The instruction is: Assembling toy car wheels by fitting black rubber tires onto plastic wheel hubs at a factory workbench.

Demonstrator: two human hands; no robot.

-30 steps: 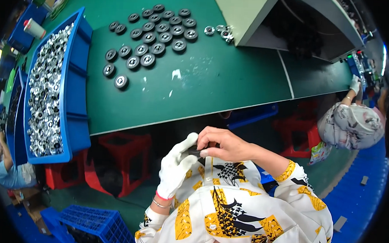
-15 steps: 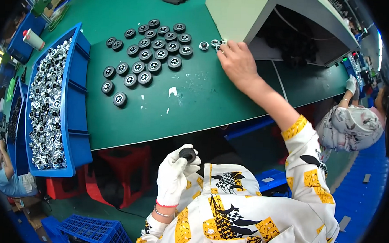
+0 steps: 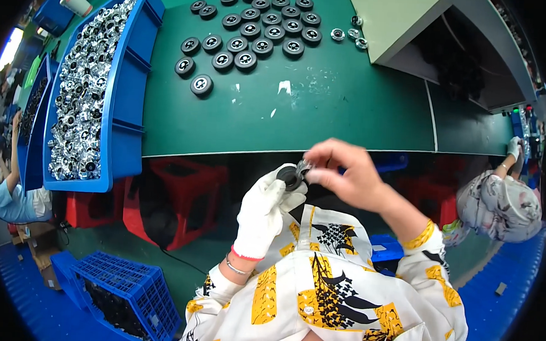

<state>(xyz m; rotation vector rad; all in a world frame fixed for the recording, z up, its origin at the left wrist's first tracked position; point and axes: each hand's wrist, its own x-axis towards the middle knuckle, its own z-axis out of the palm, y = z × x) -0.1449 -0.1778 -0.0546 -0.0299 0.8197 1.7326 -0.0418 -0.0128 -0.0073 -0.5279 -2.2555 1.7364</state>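
Fingers of the white-gloved left hand grip a round black rubbery ring between torso and green desk, seemingly angled to face the bare right hand, whose fingers pinch a shiny silver hub close against it

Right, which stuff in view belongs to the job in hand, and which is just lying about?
In the job, by the look of it:
- black ring, in the gloved left hand
- chrome piece, at the right hand's fingers
- blue bin of similar pieces
- wheels on the table

Apparently just about:
- white bottle
- red stool
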